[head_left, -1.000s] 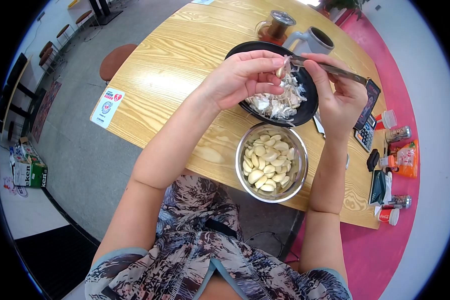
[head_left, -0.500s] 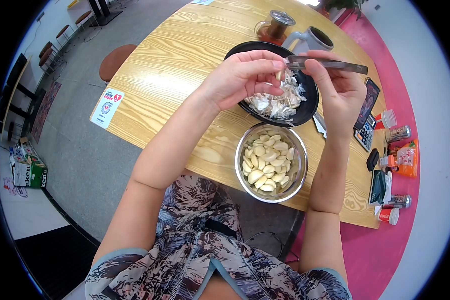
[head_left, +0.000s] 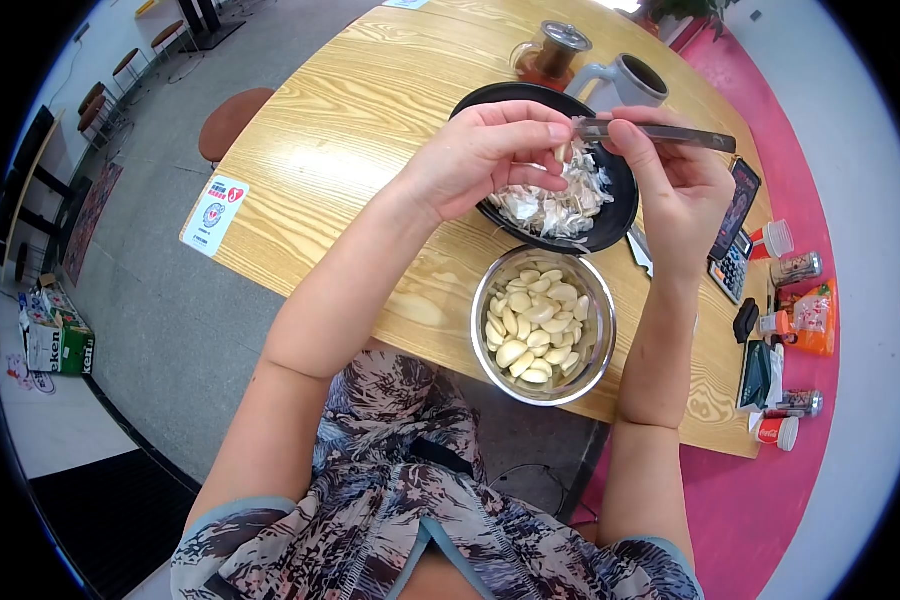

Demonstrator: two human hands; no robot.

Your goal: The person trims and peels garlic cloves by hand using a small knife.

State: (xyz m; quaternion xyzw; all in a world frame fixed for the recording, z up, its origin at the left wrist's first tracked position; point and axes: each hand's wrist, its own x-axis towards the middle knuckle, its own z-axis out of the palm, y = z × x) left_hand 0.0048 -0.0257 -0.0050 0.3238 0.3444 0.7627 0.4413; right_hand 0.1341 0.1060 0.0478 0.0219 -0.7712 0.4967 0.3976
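My left hand (head_left: 500, 150) is closed, pinching a pale garlic clove (head_left: 562, 153) that is mostly hidden by the fingers. Thumb and fingers of my right hand (head_left: 675, 175) grip a long, flat grey metal tool (head_left: 675, 134) that looks like tweezers. Its tip meets the left fingertips at the clove; the exact contact is hidden. Below both hands lies a black bowl (head_left: 622, 205) holding a heap of papery garlic skins (head_left: 560, 205). Nearer to me, a round steel bowl (head_left: 604, 350) contains many peeled garlic cloves (head_left: 535, 325).
Behind the black bowl stand a glass teapot (head_left: 550, 60) and a grey mug (head_left: 630, 85). A knife (head_left: 640, 252), a phone (head_left: 738, 205) and a calculator (head_left: 732, 270) lie on the right of the wooden table (head_left: 360, 140). Cups, jars and an orange packet (head_left: 815, 318) line its right edge.
The metal tool has tilted slightly in my right hand and shows a narrower side. Both hands stay in nearly the same place; the bowls have not moved.
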